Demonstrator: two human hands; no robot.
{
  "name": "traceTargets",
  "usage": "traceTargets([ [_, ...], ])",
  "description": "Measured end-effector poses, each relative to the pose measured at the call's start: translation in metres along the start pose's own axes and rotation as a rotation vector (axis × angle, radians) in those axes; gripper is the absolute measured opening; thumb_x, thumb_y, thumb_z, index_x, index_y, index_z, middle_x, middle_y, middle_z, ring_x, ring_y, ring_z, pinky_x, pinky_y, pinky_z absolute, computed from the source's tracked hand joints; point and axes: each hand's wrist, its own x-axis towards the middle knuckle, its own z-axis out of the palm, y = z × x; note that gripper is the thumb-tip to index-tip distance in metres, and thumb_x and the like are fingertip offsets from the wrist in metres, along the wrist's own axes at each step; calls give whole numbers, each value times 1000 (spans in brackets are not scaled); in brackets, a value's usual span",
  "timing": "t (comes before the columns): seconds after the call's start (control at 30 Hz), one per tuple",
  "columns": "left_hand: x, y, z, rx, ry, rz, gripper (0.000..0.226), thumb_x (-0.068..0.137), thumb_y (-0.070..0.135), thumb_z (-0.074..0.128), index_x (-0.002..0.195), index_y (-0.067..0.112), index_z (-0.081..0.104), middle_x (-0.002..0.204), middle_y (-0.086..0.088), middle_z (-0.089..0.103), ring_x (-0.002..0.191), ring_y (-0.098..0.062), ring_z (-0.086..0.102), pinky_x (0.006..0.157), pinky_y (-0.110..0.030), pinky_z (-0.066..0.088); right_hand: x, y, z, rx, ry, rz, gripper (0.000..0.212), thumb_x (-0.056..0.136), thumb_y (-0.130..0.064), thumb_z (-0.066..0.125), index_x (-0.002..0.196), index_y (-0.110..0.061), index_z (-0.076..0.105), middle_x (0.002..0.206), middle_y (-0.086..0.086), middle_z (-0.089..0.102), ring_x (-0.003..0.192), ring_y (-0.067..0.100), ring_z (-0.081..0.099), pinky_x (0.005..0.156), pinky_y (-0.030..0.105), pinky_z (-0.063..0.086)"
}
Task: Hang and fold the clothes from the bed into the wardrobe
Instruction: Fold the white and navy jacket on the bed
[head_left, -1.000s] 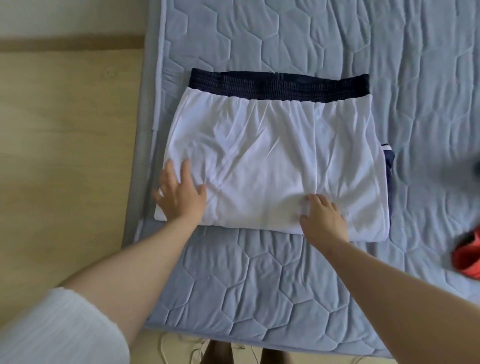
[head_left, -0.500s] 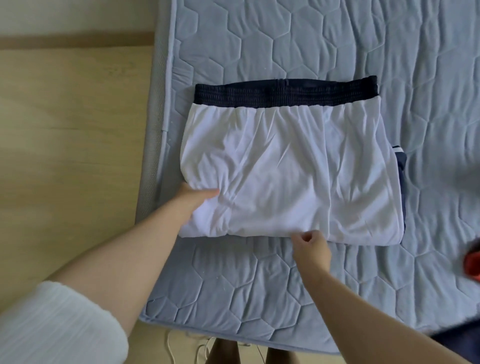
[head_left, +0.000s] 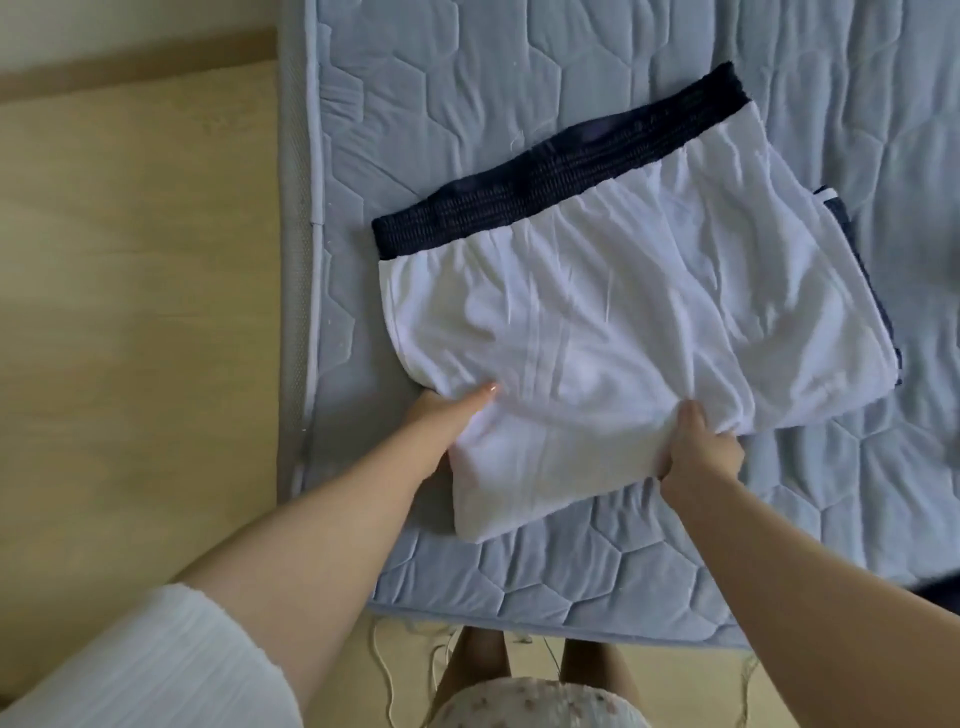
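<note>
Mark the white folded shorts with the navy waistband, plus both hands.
white folded shorts (head_left: 623, 322), head view, middle of the white fabric.
left hand (head_left: 441, 421), head view, base of the thumb.
right hand (head_left: 701, 447), head view, back of the hand.

From here I count one pair of shorts (head_left: 623, 312) with one navy waistband (head_left: 561, 171), and one bed (head_left: 519, 78) under it. Two hands show, one left hand (head_left: 447, 415) and one right hand (head_left: 701, 447), on two bare forearms (head_left: 322, 525). One white sleeve (head_left: 145, 665) is in view. Two legs (head_left: 478, 654) stand at the bed's near edge. On the one floor (head_left: 130, 312) lie thin cords (head_left: 382, 670), at least two, too fine to count surely.
</note>
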Motion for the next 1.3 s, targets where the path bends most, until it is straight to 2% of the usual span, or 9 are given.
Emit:
traceTargets([
  [0.1, -7, 5, 2, -177, 198, 123, 61, 75, 42, 73, 121, 16, 43, 122, 0, 51, 99, -17, 53, 84, -30, 41, 16, 10, -41, -133, 62, -58, 47, 91, -32, 51, 131, -7, 48, 123, 18, 54, 109, 38, 53, 84, 39, 43],
  [0.27, -14, 39, 18, 279, 366, 418, 88, 74, 48, 70, 144, 17, 25, 143, -7, 38, 128, -27, 41, 103, -43, 37, 25, 26, -95, -248, 149, -127, 32, 90, -22, 52, 113, -1, 56, 104, 25, 59, 100, 43, 55, 81, 43, 42],
  [0.43, -18, 96, 73, 776, 148, 748, 92, 73, 57, 65, 145, 28, 14, 149, 1, 22, 133, -23, 31, 107, -47, 23, 41, 20, -99, -153, 92, -66, 33, 87, -20, 51, 115, -4, 55, 107, 20, 59, 99, 39, 56, 80, 40, 45],
  [0.57, -11, 126, 97, 1098, -114, 708, 105, 73, 53, 69, 141, 49, -11, 155, 5, -3, 138, -30, 15, 110, -55, 17, 45, 26, -102, 24, 5, -59, 35, 86, -19, 59, 118, -8, 52, 97, 9, 53, 84, 28, 51, 74, 33, 40],
  [0.73, -6, 152, 93, 909, -194, 839, 78, 77, 24, 74, 142, 29, 31, 133, -4, 50, 120, -27, 47, 100, -36, 36, 55, 32, -108, 41, -42, -96, 10, 87, -17, 54, 95, -12, 53, 75, 1, 52, 78, 25, 51, 71, 34, 43],
  [0.87, 0, 167, 90, 775, -160, 833, 51, 78, 16, 71, 125, 24, 53, 115, -4, 59, 107, -25, 55, 90, -30, 44, 59, 27, -103, 112, -67, -141, 8, 87, -14, 49, 82, -7, 50, 70, 7, 45, 72, 22, 44, 64, 32, 36],
  [1.0, 11, 166, 99, 876, 160, 748, 60, 81, 21, 60, 133, 39, 35, 135, -7, 37, 118, -33, 43, 102, -44, 38, 54, 26, -94, 290, -73, -145, 6, 87, -9, 49, 91, -9, 52, 74, 4, 50, 75, 23, 49, 65, 31, 41],
  [1.17, 10, 154, 93, 842, -125, 565, 108, 67, 37, 80, 147, 23, 9, 148, -7, 25, 134, -27, 30, 110, -44, 29, 48, 42, -91, 353, -186, 1, 22, 87, -17, 61, 104, -13, 48, 86, 3, 57, 72, 18, 58, 54, 28, 46],
  [1.3, 2, 140, 93, 849, -290, 473, 85, 68, 28, 82, 135, 10, 33, 124, -1, 48, 119, -21, 46, 94, -32, 41, 55, 46, -92, 313, -160, 46, 8, 90, -19, 55, 89, -11, 53, 83, 6, 57, 70, 21, 57, 72, 38, 50],
])
